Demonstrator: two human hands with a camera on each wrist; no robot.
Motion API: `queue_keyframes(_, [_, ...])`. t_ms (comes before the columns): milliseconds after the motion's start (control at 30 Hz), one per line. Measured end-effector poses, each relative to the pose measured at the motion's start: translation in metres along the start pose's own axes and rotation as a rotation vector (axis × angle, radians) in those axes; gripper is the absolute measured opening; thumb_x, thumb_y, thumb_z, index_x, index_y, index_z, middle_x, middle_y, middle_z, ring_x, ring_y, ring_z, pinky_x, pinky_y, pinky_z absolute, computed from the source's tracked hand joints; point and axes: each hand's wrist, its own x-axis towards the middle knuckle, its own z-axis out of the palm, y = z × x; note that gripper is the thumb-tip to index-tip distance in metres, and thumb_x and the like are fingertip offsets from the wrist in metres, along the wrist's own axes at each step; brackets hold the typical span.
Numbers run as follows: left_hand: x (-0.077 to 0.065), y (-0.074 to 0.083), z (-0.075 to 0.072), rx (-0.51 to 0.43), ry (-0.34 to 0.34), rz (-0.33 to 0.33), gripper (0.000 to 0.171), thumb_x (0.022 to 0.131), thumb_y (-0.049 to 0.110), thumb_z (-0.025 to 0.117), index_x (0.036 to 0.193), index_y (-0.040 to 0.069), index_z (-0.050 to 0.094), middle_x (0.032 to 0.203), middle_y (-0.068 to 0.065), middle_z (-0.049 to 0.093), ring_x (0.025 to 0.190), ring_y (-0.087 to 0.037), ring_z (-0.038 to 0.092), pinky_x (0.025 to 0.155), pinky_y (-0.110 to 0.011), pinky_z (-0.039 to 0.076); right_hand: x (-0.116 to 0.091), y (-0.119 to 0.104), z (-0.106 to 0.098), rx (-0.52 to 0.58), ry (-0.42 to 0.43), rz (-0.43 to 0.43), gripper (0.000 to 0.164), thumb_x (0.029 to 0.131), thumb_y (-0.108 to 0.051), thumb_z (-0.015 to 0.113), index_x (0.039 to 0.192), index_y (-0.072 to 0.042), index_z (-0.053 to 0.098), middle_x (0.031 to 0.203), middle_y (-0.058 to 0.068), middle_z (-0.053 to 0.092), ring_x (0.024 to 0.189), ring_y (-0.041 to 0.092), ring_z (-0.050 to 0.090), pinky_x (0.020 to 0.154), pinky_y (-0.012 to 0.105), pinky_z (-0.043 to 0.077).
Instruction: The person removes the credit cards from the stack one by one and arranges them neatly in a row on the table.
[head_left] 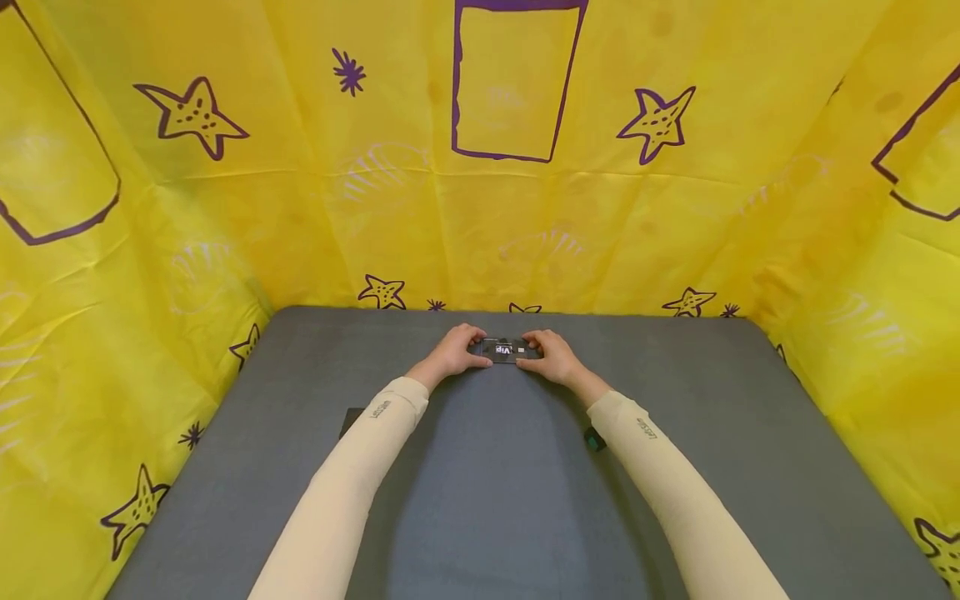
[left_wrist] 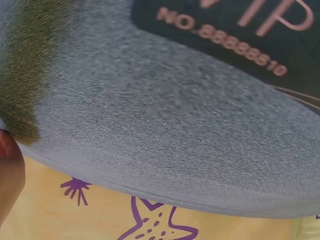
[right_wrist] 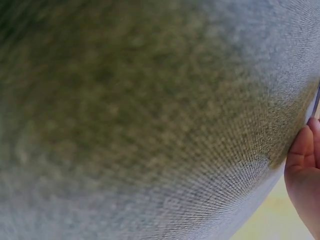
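Toward the far edge of the table, both hands meet at one black VIP card [head_left: 503, 350] with pale "Vip" lettering and a small light square. My left hand [head_left: 456, 350] pinches its left end between thumb and fingers. On the right end, my right hand [head_left: 555, 357] pinches it in the same way. The left wrist view catches only part of the left hand [left_wrist: 10, 172] at its edge. In the right wrist view, the right hand [right_wrist: 304, 170] shows at the right border, with a thin dark edge by the fingertips.
Another dark card [left_wrist: 225, 45], printed "VIP" and a number, lies on the grey table [head_left: 510, 500], partly hidden by the left forearm in the head view. A small black and green object [head_left: 595, 439] sits beside the right forearm. Yellow patterned cloth [head_left: 405, 225] encloses the table's back and sides.
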Motion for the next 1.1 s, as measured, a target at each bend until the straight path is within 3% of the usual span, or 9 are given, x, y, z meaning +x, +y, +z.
queue_keyframes(367, [-0.0002,-0.0056,-0.0010,-0.010,0.036,0.067,0.057,0.082,0.029,0.080,0.128,0.002,0.058,0.113,-0.012,0.059,0.104,-0.025,0.054,0.096,-0.039,0.043,0.0033,0.0003,0.0000,-0.042,0.006,-0.031,0.056,0.088,-0.026,0.074,0.131,0.002,0.054,0.110,0.016,0.058,0.097,0.029,0.052,0.090,0.044,0.042])
queue_keyframes(1100, [-0.0050,0.0006,-0.0011,-0.067,0.110,0.121,0.055,0.080,0.023,0.082,0.126,0.002,0.057,0.106,-0.010,0.060,0.097,-0.024,0.056,0.090,-0.038,0.046,-0.0064,-0.0054,0.0011,0.042,0.113,-0.007,0.056,0.084,-0.021,0.078,0.129,-0.001,0.051,0.096,0.010,0.061,0.083,0.024,0.054,0.077,0.037,0.045])
